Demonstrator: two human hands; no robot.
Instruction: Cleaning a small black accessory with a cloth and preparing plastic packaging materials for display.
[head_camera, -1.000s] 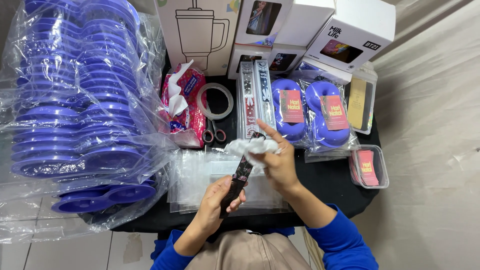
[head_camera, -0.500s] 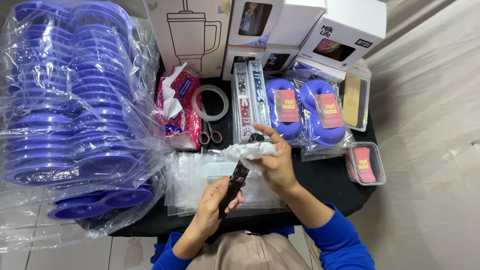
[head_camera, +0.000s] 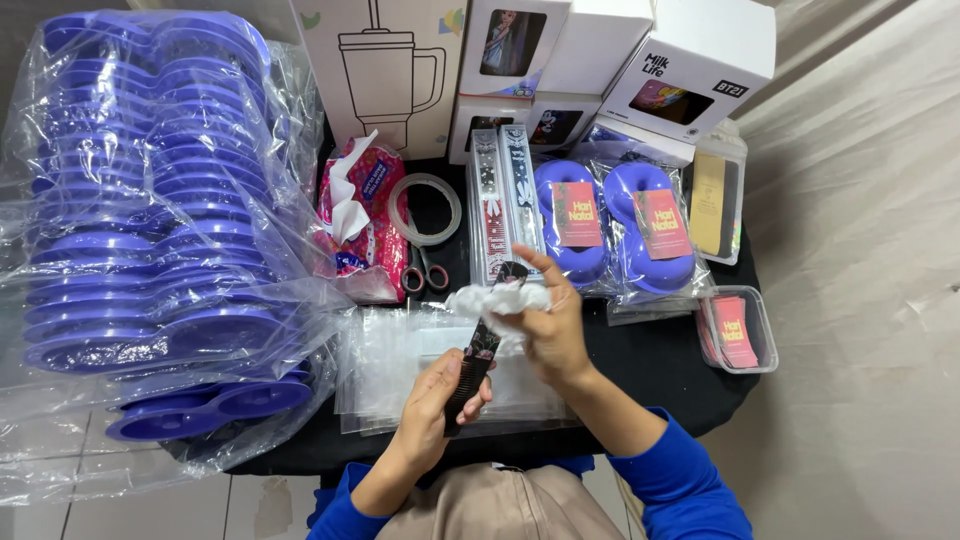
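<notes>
From the head camera: two hands, one dark patterned comb (head_camera: 482, 352), one white tissue (head_camera: 497, 299). The left hand (head_camera: 437, 400) has its grip closed round the comb's lower end; the right hand (head_camera: 553, 322) pinches the tissue against its upper end, above a stack of clear bags (head_camera: 390, 375) on the black desk (head_camera: 660, 375). Around them lie one tape roll (head_camera: 425, 208), one pair of scissors (head_camera: 422, 272), two packed purple trays (head_camera: 612, 228) and stacked purple trays (head_camera: 140, 200) in plastic.

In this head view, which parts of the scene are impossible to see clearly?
- Dark slim comb: its lower end is hidden in the left hand.
- White tissue wad: partly covered by the right hand.
- Grey-handled scissors: blades hidden under the clear tape roll.
</notes>
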